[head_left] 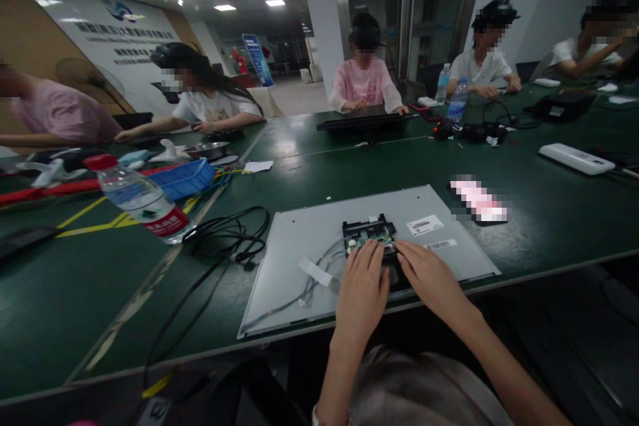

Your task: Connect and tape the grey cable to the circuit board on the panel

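Observation:
A grey metal panel (309, 239) lies flat on the green table, close to the near edge. A small green circuit board in a black frame (368, 231) sits on the panel's middle. My left hand (362, 289) rests palm down on the panel, its fingertips touching the board's near edge. My right hand (429, 276) lies beside it, fingers stretched toward the same edge. Both hands have fingers extended and hold nothing. Thin grey wires (312, 279) run from the board across the panel to the left, with a strip of white tape (315, 271) over them.
A water bottle (142, 200) lies on its side at the left, next to black cables (227, 236) and a blue tray (184, 178). A blurred pink item (478, 201) lies to the panel's right. Several other people sit around the table at the far side.

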`<state>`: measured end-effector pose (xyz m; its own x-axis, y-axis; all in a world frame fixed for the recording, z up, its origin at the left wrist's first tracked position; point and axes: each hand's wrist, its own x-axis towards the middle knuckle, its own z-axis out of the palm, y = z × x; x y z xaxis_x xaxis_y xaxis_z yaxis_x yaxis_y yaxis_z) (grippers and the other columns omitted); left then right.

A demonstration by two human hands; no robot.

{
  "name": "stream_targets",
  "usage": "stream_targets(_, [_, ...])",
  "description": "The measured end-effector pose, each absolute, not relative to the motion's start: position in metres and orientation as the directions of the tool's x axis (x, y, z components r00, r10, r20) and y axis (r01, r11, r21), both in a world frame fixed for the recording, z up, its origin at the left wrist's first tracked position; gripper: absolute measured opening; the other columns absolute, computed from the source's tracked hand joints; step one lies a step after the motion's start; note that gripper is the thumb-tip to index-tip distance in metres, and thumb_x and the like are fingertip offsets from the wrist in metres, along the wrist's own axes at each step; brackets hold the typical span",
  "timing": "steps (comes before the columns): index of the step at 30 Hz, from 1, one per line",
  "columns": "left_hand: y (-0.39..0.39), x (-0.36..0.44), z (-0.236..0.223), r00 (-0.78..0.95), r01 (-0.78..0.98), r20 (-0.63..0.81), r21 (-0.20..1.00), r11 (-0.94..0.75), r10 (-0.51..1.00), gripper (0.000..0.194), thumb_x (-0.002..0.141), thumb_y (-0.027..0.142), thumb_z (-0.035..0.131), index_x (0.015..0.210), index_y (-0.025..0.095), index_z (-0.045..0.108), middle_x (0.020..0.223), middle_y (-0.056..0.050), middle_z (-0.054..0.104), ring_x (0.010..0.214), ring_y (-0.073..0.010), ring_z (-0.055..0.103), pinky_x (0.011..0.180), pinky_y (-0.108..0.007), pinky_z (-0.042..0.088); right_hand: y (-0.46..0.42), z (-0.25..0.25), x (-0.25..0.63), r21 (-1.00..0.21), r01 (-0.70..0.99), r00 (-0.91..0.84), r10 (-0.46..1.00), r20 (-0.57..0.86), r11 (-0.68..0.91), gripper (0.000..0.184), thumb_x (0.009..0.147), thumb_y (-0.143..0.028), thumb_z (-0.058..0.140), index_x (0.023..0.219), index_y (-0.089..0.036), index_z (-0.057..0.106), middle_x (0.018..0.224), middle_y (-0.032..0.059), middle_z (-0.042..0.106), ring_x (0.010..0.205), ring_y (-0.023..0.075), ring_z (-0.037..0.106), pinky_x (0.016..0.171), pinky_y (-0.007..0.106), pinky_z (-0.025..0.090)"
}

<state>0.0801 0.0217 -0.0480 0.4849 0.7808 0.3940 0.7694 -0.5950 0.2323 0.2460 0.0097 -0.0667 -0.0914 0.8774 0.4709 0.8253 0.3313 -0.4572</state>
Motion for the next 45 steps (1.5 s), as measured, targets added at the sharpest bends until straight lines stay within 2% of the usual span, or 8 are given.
stream_targets(8, [0.021,0.081,-0.046,0.479,0.78,0.39,0.221,-0.586,0.786,0.042,0.092,0.017,0.043,0.134,0.018,0.044,0.139,-0.01,0.052,0.132,-0.0214,0.046,0.114,-0.047,0.033,0.007,-0.063,0.245,-0.512,0.794,-0.083,0.893,0.442,0.328,0.038,0.096,-0.025,0.036,0.124,-0.016,0.06,0.124,0.0122,0.064,0.114,0.0242,0.06,0.101,0.044,0.047])
stream_targets(15, [0.018,0.079,-0.048,0.44,0.767,0.473,0.244,-0.593,0.763,0.055,0.094,0.019,0.04,0.147,0.018,0.024,0.144,-0.012,0.047,0.136,-0.0214,0.04,0.112,-0.045,0.035,0.006,-0.066,0.248,-0.58,0.724,-0.039,0.862,0.506,0.374,0.037,0.095,-0.023,0.037,0.121,-0.02,0.062,0.122,0.0095,0.066,0.115,0.0225,0.06,0.101,0.043,0.048])
stream_targets(17, [0.015,0.076,-0.045,0.422,0.758,0.519,0.247,-0.604,0.743,0.055,0.094,0.019,0.038,0.147,0.019,0.023,0.143,-0.011,0.048,0.136,-0.0213,0.041,0.113,-0.046,0.034,0.005,-0.066,0.251,-0.585,0.717,-0.02,0.85,0.527,0.38,0.036,0.095,-0.023,0.037,0.121,-0.022,0.063,0.122,0.0088,0.066,0.114,0.0225,0.06,0.101,0.043,0.048])
stream_targets(23, [-0.001,0.05,-0.035,0.319,0.793,0.616,0.242,-0.559,0.72,0.048,0.093,0.018,0.043,0.14,0.023,0.036,0.134,-0.009,0.057,0.131,-0.0216,0.047,0.113,-0.046,0.033,0.004,-0.071,0.273,-0.555,0.76,0.042,0.827,0.561,0.338,0.034,0.093,-0.023,0.04,0.118,-0.019,0.063,0.121,0.0101,0.066,0.115,0.023,0.06,0.102,0.043,0.047])
stream_targets(29, [-0.013,0.02,-0.038,0.229,0.872,0.563,0.244,-0.425,0.794,0.054,0.09,0.028,0.052,0.141,0.022,0.036,0.137,-0.012,0.054,0.132,-0.0268,0.045,0.111,-0.049,0.032,0.005,-0.074,0.285,-0.555,0.775,0.063,0.837,0.544,0.302,0.032,0.092,-0.024,0.043,0.115,-0.019,0.064,0.118,0.01,0.067,0.112,0.0237,0.061,0.1,0.043,0.048])
stream_targets(33, [-0.016,0.015,-0.042,0.223,0.898,0.542,0.21,-0.387,0.81,0.05,0.09,0.027,0.052,0.138,0.021,0.042,0.136,-0.011,0.055,0.131,-0.0273,0.046,0.111,-0.05,0.032,0.007,-0.071,0.28,-0.531,0.786,-0.004,0.86,0.51,0.318,0.03,0.09,-0.025,0.048,0.114,-0.018,0.065,0.118,0.0104,0.067,0.112,0.0245,0.061,0.101,0.043,0.047])
stream_targets(40, [-0.009,0.016,-0.053,0.24,0.91,0.556,0.156,-0.383,0.796,0.029,0.091,0.02,0.048,0.118,0.018,0.057,0.116,-0.009,0.068,0.108,-0.0238,0.063,0.104,-0.046,0.042,0.019,-0.066,0.271,-0.503,0.788,-0.127,0.893,0.431,0.355,0.029,0.087,-0.019,0.052,0.111,-0.02,0.067,0.115,0.0078,0.069,0.107,0.0225,0.063,0.098,0.04,0.049])
stream_targets(45, [-0.001,0.013,-0.055,0.239,0.934,0.561,0.092,-0.346,0.793,0.026,0.091,0.013,0.044,0.108,0.018,0.062,0.106,-0.007,0.072,0.096,-0.022,0.067,0.098,-0.042,0.046,0.028,-0.063,0.264,-0.439,0.834,-0.143,0.899,0.414,0.335,0.026,0.089,-0.015,0.048,0.105,-0.019,0.068,0.11,0.0072,0.071,0.101,0.0224,0.065,0.094,0.039,0.05])
